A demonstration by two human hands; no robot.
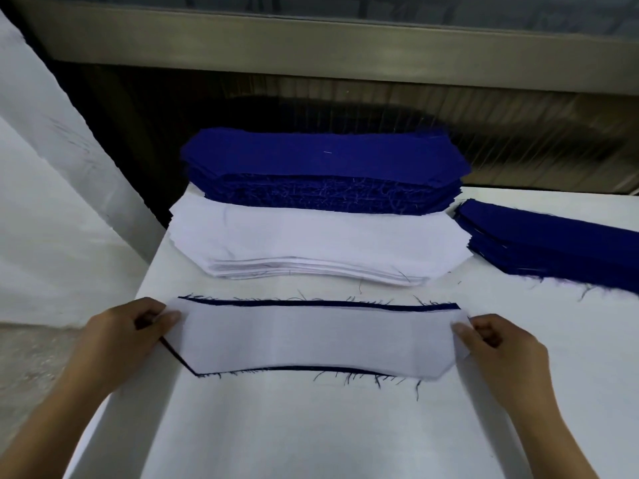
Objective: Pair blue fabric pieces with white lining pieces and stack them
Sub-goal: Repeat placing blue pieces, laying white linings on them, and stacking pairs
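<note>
White table surface: carries all the work. I see it running away from me to a dark edge at the far side.
Blue fabric stack: the tallest pile, at the far side of the table, long axis left to right across my view.
White lining stack: directly in front of the blue fabric stack and touching its foot, with the same long axis.
Second blue stack: lower, at the far right, set at a slant and partly out of view.
White lining piece: lies nearest to me, on top of one blue piece, long axis left to right, parallel to both centre stacks.
Blue piece: almost fully covered. It shows as a strip along the far edge and a thinner line along the near left edge.
Offset: I judge the lining to sit slightly toward me and to the right, so the coming move should slide it away from me.
Left hand: at the left end, thumb on top, fingers curled under, pinching the lining.
Right hand: at the right end, same pinch. The lining corner is slightly raised here.
Reach: each hand is at one end, neither nearer.
Unknown: I cannot tell whether either pinch also catches the blue piece.
Loose threads: dark frays along both long edges.
</note>
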